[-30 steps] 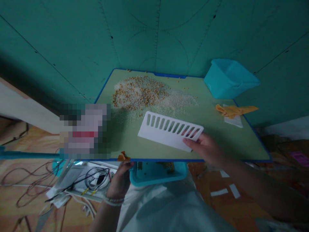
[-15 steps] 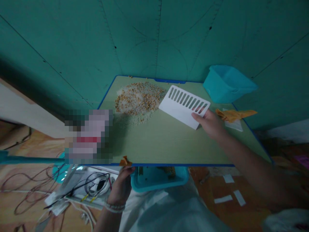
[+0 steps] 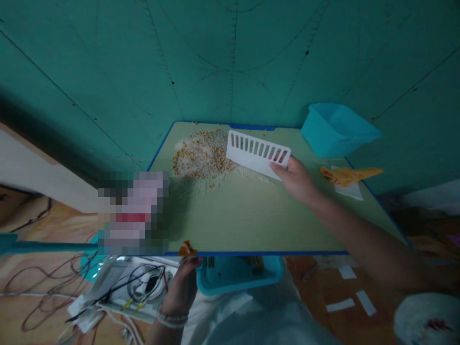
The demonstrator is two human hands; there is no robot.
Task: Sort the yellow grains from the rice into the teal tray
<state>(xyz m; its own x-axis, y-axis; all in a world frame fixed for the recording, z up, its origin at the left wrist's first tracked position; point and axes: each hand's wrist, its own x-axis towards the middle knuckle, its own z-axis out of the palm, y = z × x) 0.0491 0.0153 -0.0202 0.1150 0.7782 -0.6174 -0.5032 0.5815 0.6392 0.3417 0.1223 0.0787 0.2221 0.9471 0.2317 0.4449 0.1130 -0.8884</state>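
Note:
A flat white plastic board with a row of slots along its top [image 3: 253, 156] is gripped at its right end by my right hand [image 3: 296, 177], thumb on the near face. It stands tilted over the table, its left end at the edge of a pile of white grains and yellow beans [image 3: 204, 155]. A thin trail of white grains lies under it. Below the table's front edge, my left hand [image 3: 184, 280] closes on the left rim of a teal tray [image 3: 239, 282], its fingers partly hidden. Some beans show inside the tray, partly covered by the table edge.
On the green table [image 3: 251, 223], a teal bin [image 3: 338, 132] stands at the back right. An orange cloth [image 3: 350, 176] lies at the right edge. A blurred-out object [image 3: 134, 213] occupies the left edge. Cables [image 3: 143, 282] fill a white box below left.
My right hand has moved the slotted board left, toward the pile, and white grains now show along its lower edge. My left hand still holds the tray.

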